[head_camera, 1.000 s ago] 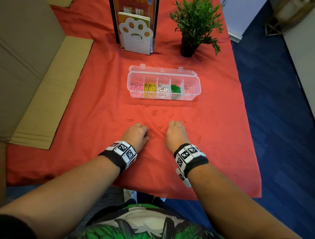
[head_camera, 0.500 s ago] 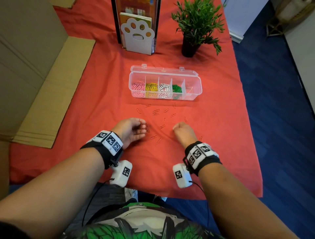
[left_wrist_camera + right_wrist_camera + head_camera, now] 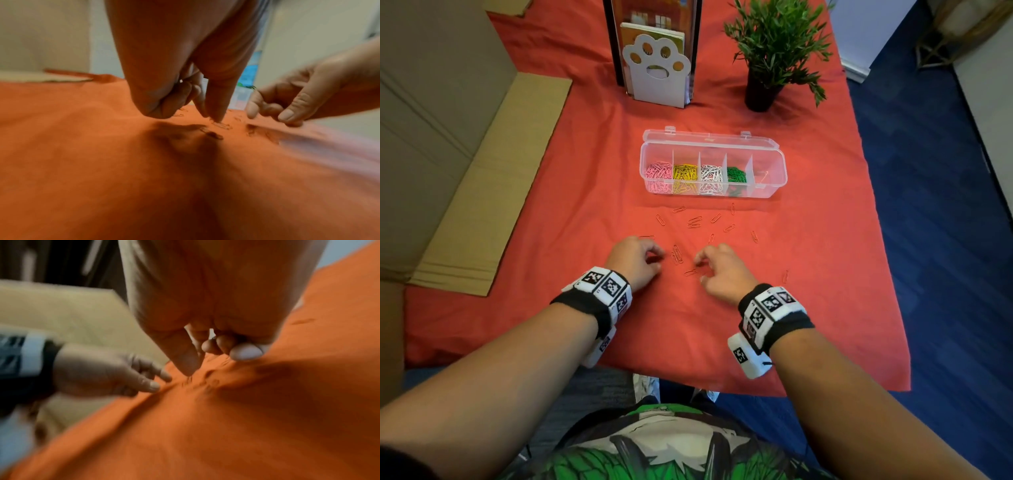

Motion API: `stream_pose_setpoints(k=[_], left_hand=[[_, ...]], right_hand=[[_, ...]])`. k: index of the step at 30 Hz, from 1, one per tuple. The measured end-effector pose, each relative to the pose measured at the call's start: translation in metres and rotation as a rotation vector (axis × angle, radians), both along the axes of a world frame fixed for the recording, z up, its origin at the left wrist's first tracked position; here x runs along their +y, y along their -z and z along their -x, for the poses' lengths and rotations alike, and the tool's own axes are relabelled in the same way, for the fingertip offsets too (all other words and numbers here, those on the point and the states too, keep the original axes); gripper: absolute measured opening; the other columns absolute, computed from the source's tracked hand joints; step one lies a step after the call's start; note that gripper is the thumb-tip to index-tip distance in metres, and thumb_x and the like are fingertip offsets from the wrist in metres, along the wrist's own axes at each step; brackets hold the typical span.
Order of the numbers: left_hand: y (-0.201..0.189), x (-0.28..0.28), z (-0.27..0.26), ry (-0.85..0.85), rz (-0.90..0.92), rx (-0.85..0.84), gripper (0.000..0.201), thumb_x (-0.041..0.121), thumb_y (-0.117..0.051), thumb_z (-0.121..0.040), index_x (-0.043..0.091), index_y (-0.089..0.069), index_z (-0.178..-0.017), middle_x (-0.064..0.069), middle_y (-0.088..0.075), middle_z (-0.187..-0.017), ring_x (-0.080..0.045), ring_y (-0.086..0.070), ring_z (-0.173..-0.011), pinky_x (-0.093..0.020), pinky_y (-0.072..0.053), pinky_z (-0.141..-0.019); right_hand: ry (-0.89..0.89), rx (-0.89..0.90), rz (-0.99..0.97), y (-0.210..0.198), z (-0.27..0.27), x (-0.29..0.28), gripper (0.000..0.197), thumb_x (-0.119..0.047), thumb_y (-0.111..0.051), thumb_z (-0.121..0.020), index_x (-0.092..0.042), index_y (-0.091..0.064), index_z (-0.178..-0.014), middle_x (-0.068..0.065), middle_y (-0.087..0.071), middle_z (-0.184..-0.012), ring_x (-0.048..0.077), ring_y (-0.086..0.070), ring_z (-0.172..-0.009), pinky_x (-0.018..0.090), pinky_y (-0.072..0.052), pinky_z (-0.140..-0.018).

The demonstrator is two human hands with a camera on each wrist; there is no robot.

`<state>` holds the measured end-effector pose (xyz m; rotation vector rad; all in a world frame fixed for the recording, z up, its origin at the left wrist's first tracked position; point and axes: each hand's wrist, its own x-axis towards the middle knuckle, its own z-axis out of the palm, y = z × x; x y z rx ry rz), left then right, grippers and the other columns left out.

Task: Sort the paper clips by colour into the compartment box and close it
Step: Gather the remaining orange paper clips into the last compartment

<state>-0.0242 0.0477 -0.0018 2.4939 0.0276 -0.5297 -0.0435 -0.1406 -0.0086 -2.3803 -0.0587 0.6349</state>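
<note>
The compartment box is clear plastic with its lid folded open behind. Its compartments hold pink, yellow, white and green clips from left to right, and the last one at the right has only a few orange clips. Loose orange paper clips lie scattered on the red cloth in front of the box.

Half a second ago the left hand lay palm up and open; now the left hand is turned over, with its fingers curled. The right hand has its fingers loosely bent. Whether either one pinches a clip, I cannot tell. A few clips lie between both hands, the box well beyond them.
</note>
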Motion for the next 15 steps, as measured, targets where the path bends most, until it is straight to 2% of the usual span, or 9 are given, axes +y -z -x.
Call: stream_pose_setpoints(k=[2, 4, 7, 10, 12, 14, 15], left_hand=[[0.001, 0.002, 0.003, 0.075, -0.061, -0.044, 0.032, 0.011, -0.068, -0.076, 0.021, -0.069, -0.107, -0.005, -0.055, -0.096, -0.021, -0.057, -0.087, -0.018, -0.036, -0.078], [0.003, 0.004, 0.006, 0.095, -0.074, -0.060, 0.032, 0.013, -0.070, -0.076, 0.020, -0.069, -0.107, -0.006, -0.055, -0.098, -0.023, -0.060, -0.093, -0.018, -0.038, -0.079], [0.007, 0.003, 0.007, 0.112, -0.095, -0.073, 0.019, 0.018, -0.071, -0.076, 0.017, -0.071, -0.095, -0.004, -0.050, -0.090, -0.025, -0.060, -0.091, -0.024, -0.043, -0.080], [0.010, 0.001, 0.007, 0.143, -0.117, -0.067, 0.013, 0.019, -0.067, -0.078, 0.015, -0.069, -0.091, -0.003, -0.045, -0.088, -0.026, -0.057, -0.088, -0.026, -0.042, -0.079], [0.013, 0.001, 0.007, 0.137, -0.083, -0.065, 0.010, 0.017, -0.064, -0.080, 0.012, -0.066, -0.089, -0.003, -0.044, -0.089, -0.026, -0.055, -0.087, -0.026, -0.041, -0.080], [0.012, 0.000, 0.005, 0.099, -0.012, -0.052, 0.008, 0.016, -0.060, -0.083, 0.011, -0.063, -0.089, -0.003, -0.046, -0.090, -0.021, -0.051, -0.085, -0.025, -0.039, -0.083], [0.012, -0.001, 0.003, 0.058, 0.031, -0.039, 0.006, 0.016, -0.059, -0.085, 0.012, -0.060, -0.089, -0.003, -0.049, -0.091, -0.018, -0.049, -0.086, -0.024, -0.037, -0.083]], right_hand=[[-0.121, -0.098, 0.119, 0.004, 0.005, 0.002, 0.039, -0.007, -0.056, -0.072, -0.019, -0.056, -0.110, 0.006, -0.045, -0.102, 0.023, -0.049, -0.098, 0.030, -0.043, -0.091], [-0.185, -0.153, 0.189, 0.008, 0.008, 0.004, 0.042, -0.008, -0.055, -0.071, -0.021, -0.053, -0.111, 0.008, -0.042, -0.103, 0.028, -0.047, -0.098, 0.035, -0.045, -0.086], [-0.229, -0.248, 0.267, 0.012, 0.010, 0.007, 0.027, -0.011, -0.055, -0.075, -0.017, -0.052, -0.102, 0.009, -0.042, -0.102, 0.031, -0.049, -0.093, 0.039, -0.047, -0.080], [-0.265, -0.296, 0.326, 0.014, 0.012, 0.010, 0.017, -0.015, -0.055, -0.081, -0.013, -0.051, -0.098, 0.011, -0.045, -0.102, 0.031, -0.050, -0.092, 0.039, -0.045, -0.078], [-0.244, -0.281, 0.284, 0.016, 0.011, 0.011, 0.014, -0.014, -0.054, -0.082, -0.011, -0.053, -0.096, 0.010, -0.048, -0.100, 0.031, -0.051, -0.092, 0.039, -0.045, -0.079], [-0.097, -0.178, 0.106, 0.014, 0.007, 0.010, 0.008, -0.010, -0.055, -0.083, -0.010, -0.056, -0.090, 0.006, -0.053, -0.091, 0.025, -0.053, -0.086, 0.035, -0.046, -0.079], [0.010, -0.097, -0.021, 0.012, 0.003, 0.008, 0.004, -0.009, -0.057, -0.083, -0.012, -0.056, -0.085, 0.002, -0.053, -0.082, 0.019, -0.052, -0.078, 0.031, -0.045, -0.076]])
